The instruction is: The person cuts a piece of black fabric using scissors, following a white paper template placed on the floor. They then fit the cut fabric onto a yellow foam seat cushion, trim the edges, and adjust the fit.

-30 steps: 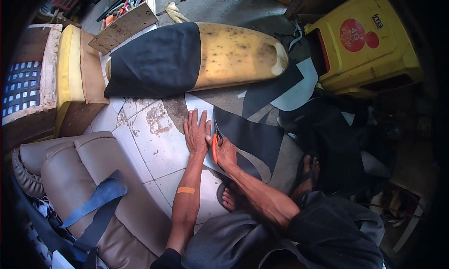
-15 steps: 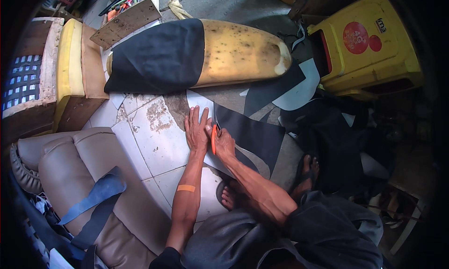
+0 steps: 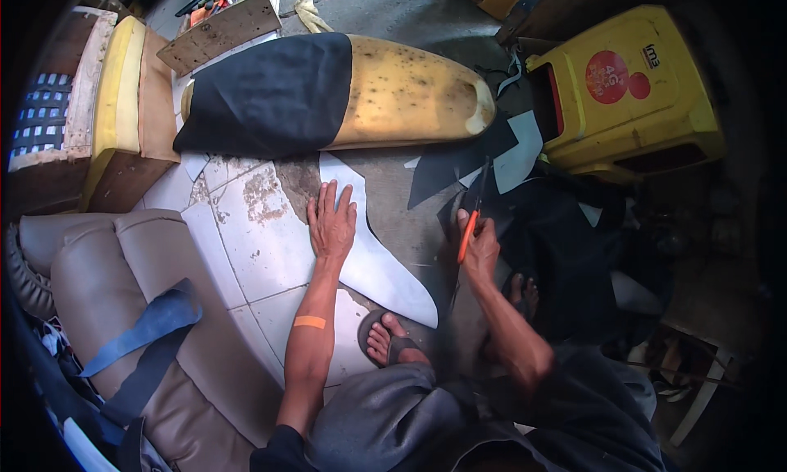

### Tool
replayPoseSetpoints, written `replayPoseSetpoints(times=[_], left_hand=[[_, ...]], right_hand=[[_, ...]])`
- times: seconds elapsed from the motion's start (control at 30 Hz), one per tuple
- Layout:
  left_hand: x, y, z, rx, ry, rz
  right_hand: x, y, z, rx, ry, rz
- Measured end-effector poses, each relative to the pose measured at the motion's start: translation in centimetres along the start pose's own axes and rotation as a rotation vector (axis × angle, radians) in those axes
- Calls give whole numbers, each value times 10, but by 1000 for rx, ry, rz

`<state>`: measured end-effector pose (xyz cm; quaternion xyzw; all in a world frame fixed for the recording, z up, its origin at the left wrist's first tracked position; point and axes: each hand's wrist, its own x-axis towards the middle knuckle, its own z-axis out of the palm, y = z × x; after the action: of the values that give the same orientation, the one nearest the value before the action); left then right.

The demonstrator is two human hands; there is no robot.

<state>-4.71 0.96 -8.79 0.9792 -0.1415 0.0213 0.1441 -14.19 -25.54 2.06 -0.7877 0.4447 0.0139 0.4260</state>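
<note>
My left hand [image 3: 332, 224] lies flat, fingers stretched, on the upper part of a long, curved white piece of sheet material [image 3: 385, 275] on the floor. Off to the right, my right hand [image 3: 484, 255] is closed round a pair of scissors [image 3: 468, 235] with orange handles. Their dark blades point away from me, over dark material. Beyond both hands lies a long yellow foam seat [image 3: 410, 95], its left half under a black cover sheet [image 3: 266, 95]. Black sheet pieces [image 3: 451, 164] and a white scrap [image 3: 520, 152] lie near its right end.
A brown padded cushion [image 3: 123, 283] with blue and black strips is at the left, below a wooden frame with yellow foam [image 3: 116, 103]. A yellow plastic stool [image 3: 639, 86] lies at the right. A wooden tool box [image 3: 221, 33] stands far left. My sandalled foot [image 3: 389, 338] is near the white piece.
My right hand has moved right with the scissors, away from my left hand. The black sheet beside the white piece has shifted right, uncovering the white piece's curved edge. My left hand stays on it.
</note>
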Motion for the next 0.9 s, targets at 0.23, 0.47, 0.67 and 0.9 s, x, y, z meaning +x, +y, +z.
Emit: replayPoseSetpoints(times=[0.23,0.47,0.67,0.9], left_hand=[[0,24,-20,-22,26,83],[-91,100,-50,-533,-491,538],[-107,107,-41,-363,-736,610],[-109,113,-36,-277,-653,655]], right_hand=[[50,68,-59,-366,139,-292],[74,121,-82,-322,-16,-231],[74,126,-82,-308,25,-204],[73,129,-85,-251,3,-175]])
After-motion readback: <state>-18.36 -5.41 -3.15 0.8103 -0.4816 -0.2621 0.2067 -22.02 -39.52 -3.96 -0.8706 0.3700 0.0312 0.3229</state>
